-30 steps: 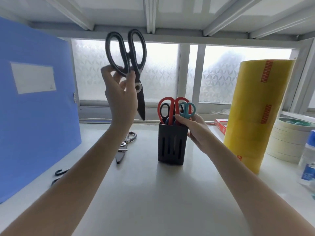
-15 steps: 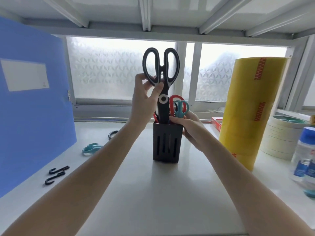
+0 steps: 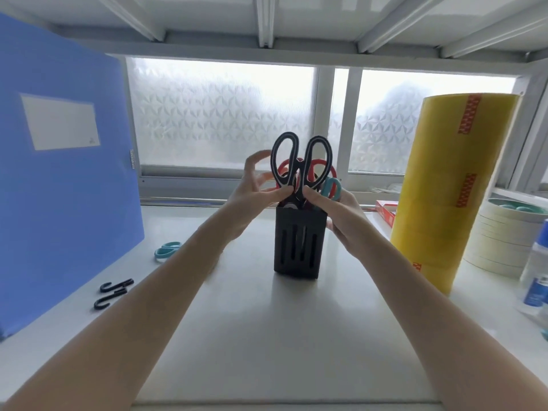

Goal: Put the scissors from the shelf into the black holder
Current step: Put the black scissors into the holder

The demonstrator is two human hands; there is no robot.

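Change since earlier: the black scissors (image 3: 301, 167) have dropped from high in the air down into the black holder (image 3: 299, 243); only the two handle loops and the neck now stick out above its rim.
Left hand (image 3: 255, 191): thumb and forefinger pinch the black scissors just under the left loop; the other fingers are spread wide and look blurred.
Right hand (image 3: 341, 210): wrapped around the holder's right side near the top, thumb resting at the base of the scissor handles, as it was a moment ago.
Black scissors, look: large oval loops, black with a pale line along the inner edge, standing upright, blades hidden inside the holder.
Holder: dark square box with tall slots on its front face, standing on the white shelf (image 3: 267, 336) near the middle.
Other scissors in the holder: a red pair (image 3: 321, 166) behind the black one and a teal pair (image 3: 332, 188) to its right.
Still on the shelf: a teal pair of scissors (image 3: 166, 250) lies to the left, partly behind the left forearm.
Nearby: blue folder (image 3: 65, 179) at left, two black hooks (image 3: 114, 292) in front of it, yellow tape rolls (image 3: 456, 185) at right.
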